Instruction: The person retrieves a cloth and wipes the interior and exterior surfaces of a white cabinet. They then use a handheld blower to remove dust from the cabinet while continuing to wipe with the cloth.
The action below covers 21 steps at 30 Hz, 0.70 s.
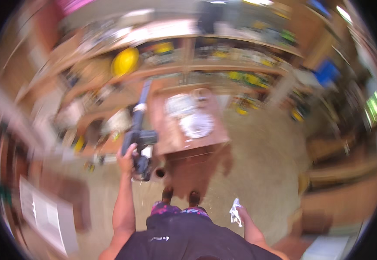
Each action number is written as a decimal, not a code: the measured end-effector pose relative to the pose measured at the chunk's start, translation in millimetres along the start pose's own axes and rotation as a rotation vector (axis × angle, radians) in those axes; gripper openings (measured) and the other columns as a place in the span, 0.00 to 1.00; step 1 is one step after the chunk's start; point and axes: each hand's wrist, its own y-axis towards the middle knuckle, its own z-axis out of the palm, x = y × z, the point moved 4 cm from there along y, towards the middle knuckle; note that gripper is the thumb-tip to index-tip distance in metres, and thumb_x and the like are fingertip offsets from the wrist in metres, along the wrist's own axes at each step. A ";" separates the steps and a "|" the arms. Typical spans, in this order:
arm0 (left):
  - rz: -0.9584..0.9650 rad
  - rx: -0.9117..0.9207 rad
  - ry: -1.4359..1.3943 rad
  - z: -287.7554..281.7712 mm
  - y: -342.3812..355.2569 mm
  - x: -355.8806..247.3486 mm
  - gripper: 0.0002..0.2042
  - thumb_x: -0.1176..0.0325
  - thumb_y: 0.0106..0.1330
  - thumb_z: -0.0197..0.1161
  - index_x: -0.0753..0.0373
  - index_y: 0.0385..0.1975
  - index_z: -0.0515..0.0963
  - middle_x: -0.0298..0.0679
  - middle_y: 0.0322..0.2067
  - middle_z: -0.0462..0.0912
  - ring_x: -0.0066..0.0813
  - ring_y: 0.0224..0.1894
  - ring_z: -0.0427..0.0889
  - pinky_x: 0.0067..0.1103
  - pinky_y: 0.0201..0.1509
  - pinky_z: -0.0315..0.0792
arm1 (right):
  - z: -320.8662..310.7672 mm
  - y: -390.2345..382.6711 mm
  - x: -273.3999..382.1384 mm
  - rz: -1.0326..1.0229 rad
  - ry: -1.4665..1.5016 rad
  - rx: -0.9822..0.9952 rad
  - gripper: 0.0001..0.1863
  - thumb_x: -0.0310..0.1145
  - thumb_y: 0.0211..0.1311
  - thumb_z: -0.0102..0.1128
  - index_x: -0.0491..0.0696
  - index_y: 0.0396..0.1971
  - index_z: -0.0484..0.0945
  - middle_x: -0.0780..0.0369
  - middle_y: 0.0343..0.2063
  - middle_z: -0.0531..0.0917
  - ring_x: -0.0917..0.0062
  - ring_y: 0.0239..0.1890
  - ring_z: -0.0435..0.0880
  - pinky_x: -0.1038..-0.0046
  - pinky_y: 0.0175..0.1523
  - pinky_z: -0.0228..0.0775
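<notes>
In my left hand [127, 157] is a black power tool [139, 125] with a bulky body and a long, narrow front end pointing away from me. My fingers are wrapped round its grip. The tool is held out beside the left edge of a low brown table [162, 143]. My right hand [242, 213], low and out to the right, is closed on a crumpled white cloth [235, 212]. Motion blurs the picture, so the tool's exact kind cannot be made out.
A white round bundle [196, 125] and a pale, flat pile [180, 105] lie on the table. Beyond it run wooden shelves [236, 66] full of blurred items, with a round yellow object [125, 61] among them. A white box-like unit [49, 216] stands at lower left.
</notes>
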 end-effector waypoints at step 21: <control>-0.158 -0.964 0.357 -627.1 -491.7 -114.2 0.14 0.62 0.50 0.69 0.68 0.23 0.78 0.34 0.15 0.77 0.20 0.18 0.74 0.21 0.24 0.67 | 479.2 -78.0 -30.4 -0.238 -0.878 0.909 0.14 0.39 0.58 0.56 0.45 0.39 0.76 0.66 0.26 0.77 0.80 0.26 0.75 0.74 0.32 0.69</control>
